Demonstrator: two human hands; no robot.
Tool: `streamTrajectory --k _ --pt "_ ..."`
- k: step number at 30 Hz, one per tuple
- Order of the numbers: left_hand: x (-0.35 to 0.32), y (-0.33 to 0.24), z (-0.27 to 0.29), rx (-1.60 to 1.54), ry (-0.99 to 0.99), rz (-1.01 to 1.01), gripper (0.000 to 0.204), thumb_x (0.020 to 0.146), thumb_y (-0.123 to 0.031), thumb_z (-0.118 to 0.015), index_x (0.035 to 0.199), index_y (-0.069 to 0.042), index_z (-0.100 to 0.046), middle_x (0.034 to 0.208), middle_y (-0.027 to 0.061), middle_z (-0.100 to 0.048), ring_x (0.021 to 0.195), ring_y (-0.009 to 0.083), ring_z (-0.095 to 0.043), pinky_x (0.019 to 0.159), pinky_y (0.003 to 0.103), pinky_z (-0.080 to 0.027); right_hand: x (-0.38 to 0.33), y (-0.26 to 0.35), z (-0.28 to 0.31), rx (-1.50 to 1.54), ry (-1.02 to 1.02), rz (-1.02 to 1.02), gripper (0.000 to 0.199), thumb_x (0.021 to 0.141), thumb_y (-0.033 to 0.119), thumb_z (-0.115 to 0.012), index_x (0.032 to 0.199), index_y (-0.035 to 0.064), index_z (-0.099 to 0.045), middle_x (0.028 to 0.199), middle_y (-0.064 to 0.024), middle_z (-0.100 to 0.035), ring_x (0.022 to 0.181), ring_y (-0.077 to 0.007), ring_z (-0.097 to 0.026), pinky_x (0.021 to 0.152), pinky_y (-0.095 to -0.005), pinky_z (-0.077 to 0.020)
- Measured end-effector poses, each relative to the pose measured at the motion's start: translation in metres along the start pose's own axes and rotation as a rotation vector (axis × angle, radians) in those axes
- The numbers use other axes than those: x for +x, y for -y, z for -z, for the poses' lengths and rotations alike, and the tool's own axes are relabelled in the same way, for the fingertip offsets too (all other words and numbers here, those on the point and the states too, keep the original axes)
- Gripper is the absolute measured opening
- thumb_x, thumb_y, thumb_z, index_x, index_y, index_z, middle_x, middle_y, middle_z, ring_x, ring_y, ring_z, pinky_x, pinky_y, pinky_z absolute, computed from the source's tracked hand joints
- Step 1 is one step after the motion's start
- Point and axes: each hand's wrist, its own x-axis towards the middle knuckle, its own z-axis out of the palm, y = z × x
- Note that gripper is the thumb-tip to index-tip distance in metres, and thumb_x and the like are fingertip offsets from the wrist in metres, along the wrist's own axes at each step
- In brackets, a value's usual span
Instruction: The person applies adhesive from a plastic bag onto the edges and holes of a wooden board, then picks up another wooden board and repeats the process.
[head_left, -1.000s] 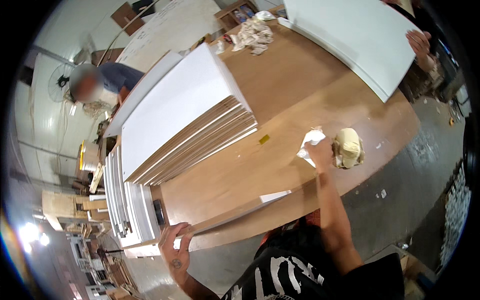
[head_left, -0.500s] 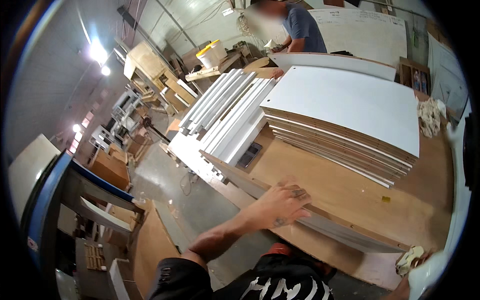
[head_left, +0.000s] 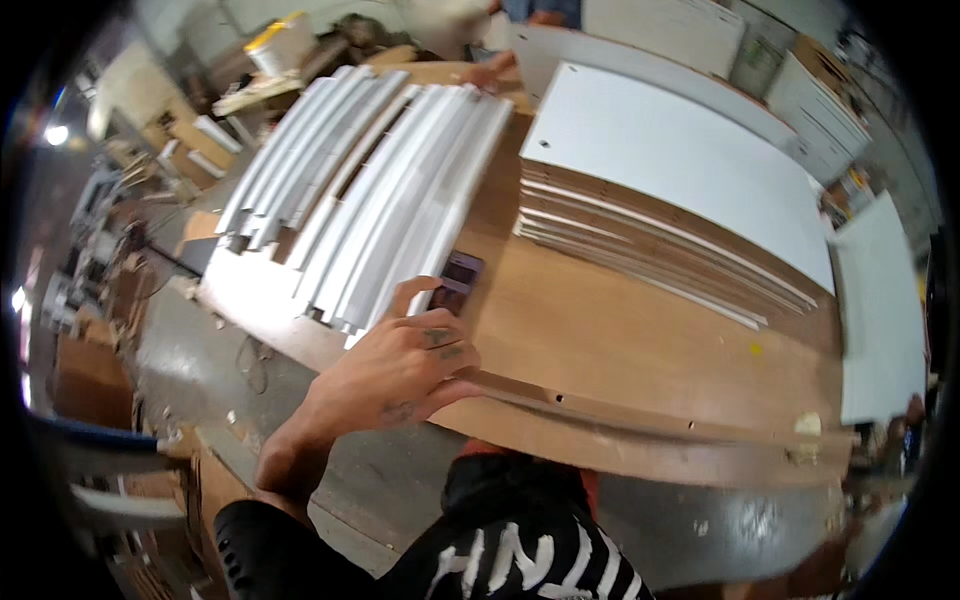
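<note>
My left hand [head_left: 400, 365] is curled over the top edge of a long, narrow board [head_left: 620, 413], which stands on edge along the table's front. The thumb lies on the near side and the fingers reach over the far side. A phone [head_left: 460, 283] lies just beyond my index finger, beside long white strips [head_left: 400, 220]. My right forearm [head_left: 825, 565] shows dark and blurred at the lower right, and I cannot make out its fingers. A white panel [head_left: 885, 310] stands upright near that side.
A stack of white panels [head_left: 680, 170] with bare brown edges rests on the brown tabletop [head_left: 620, 310]. Behind it stands another upright white panel [head_left: 650, 75]. A person's hand [head_left: 490, 72] is at the strips' far end. White buckets [head_left: 280, 45] stand on a bench at the back left.
The view has swung, so the strips and phone appear nearer my left hand. That hand is now closer to the phone. A white panel shows more fully at the right.
</note>
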Motion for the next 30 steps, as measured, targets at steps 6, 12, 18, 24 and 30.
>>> streamTrajectory --k 6,12,18,24,30 --pt "-0.015 0.031 -0.022 -0.257 -0.191 -0.063 0.022 0.071 -0.024 -0.078 0.081 -0.008 -0.066 0.079 0.0022 -0.063 0.084 0.0217 -0.061 0.094 0.044 -0.044 -0.022 -0.137 -0.009 0.059 0.161 -0.285 0.082 0.069 0.028 -0.070 0.140 0.0160 -0.030 0.141 -0.0103 -0.026 0.107 -0.0329 -0.042 0.063 -0.0402 -0.0472" --pt "-0.018 0.038 -0.029 -0.450 -0.203 -0.029 0.026 0.067 -0.025 -0.081 0.078 -0.006 -0.066 0.076 0.0046 -0.062 0.081 0.0253 -0.062 0.080 0.037 -0.049 -0.027 -0.271 -0.051 -0.252 -0.053 -0.161 0.079 0.080 0.047 -0.066 0.142 0.0190 -0.026 0.133 -0.0183 -0.038 0.105 -0.0330 -0.050 0.063 -0.0424 -0.0574" --pt "-0.009 0.052 -0.012 -0.423 -0.070 -0.283 0.046 0.069 -0.049 -0.074 0.083 -0.006 -0.068 0.084 0.0047 -0.067 0.080 0.0239 -0.063 0.071 0.037 -0.051 -0.009 -0.345 -0.061 -0.312 -0.108 -0.204 0.063 0.088 0.049 -0.057 0.136 0.0135 -0.037 0.123 -0.0089 -0.054 0.110 -0.0275 -0.056 0.086 -0.0526 -0.0510" --pt "0.015 0.002 0.003 -0.573 -0.306 -0.144 0.034 0.073 -0.024 -0.079 0.096 -0.004 -0.064 0.087 0.0074 -0.066 0.078 0.0225 -0.064 0.066 0.032 -0.052 -0.014 -0.336 -0.056 -0.419 -0.171 -0.163 0.064 0.088 0.047 -0.054 0.135 0.0075 -0.037 0.122 -0.0113 -0.054 0.107 -0.0260 -0.057 0.087 -0.0515 -0.0509" --pt "0.027 -0.021 -0.003 -0.559 -0.355 -0.164 0.029 0.079 -0.022 -0.075 0.095 -0.001 -0.062 0.084 0.0112 -0.066 0.076 0.0207 -0.066 0.063 0.032 -0.053 -0.023 -0.341 -0.061 -0.446 -0.258 -0.144 0.067 0.089 0.049 -0.052 0.135 0.0032 -0.036 0.121 -0.0136 -0.054 0.103 -0.0276 -0.059 0.086 -0.0490 -0.0521"
